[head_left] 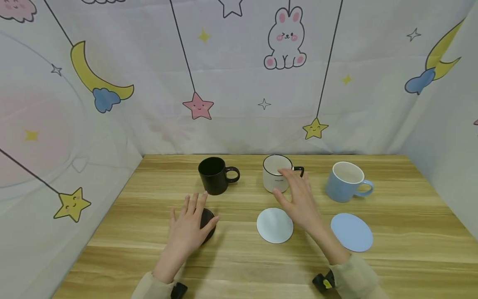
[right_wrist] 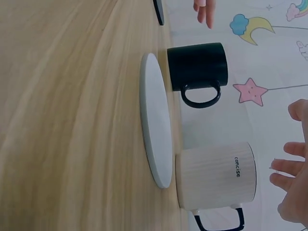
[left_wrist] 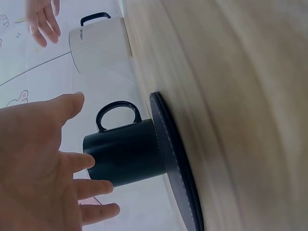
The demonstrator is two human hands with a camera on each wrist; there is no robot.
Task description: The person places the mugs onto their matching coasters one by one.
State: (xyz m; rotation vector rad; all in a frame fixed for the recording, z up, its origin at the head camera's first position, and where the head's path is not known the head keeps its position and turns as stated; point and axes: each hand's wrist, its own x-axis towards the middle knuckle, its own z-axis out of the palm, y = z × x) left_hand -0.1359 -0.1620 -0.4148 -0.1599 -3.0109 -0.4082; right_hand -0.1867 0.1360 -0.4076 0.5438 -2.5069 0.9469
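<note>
My left hand [head_left: 189,230] hovers over the black coaster [head_left: 207,226], fingers spread and pointing toward the black mug [head_left: 213,176] behind it. In the left wrist view, a gap shows between that hand and the coaster [left_wrist: 174,159]. My right hand [head_left: 300,199] is raised near the white mug [head_left: 275,182], which has a black rim and black handle; the fingers overlap the mug in the head view. From the right wrist, the fingers appear apart from the mug [right_wrist: 216,175], above its rim. Neither hand holds anything. The white coaster [head_left: 274,225] lies in front of the white mug.
To the right stands a light blue mug [head_left: 344,182], its handle pointing right, with a light blue coaster [head_left: 352,232] in front. The wooden table [head_left: 239,270] ends at a white patterned cloth [head_left: 239,74] hanging behind and along both sides.
</note>
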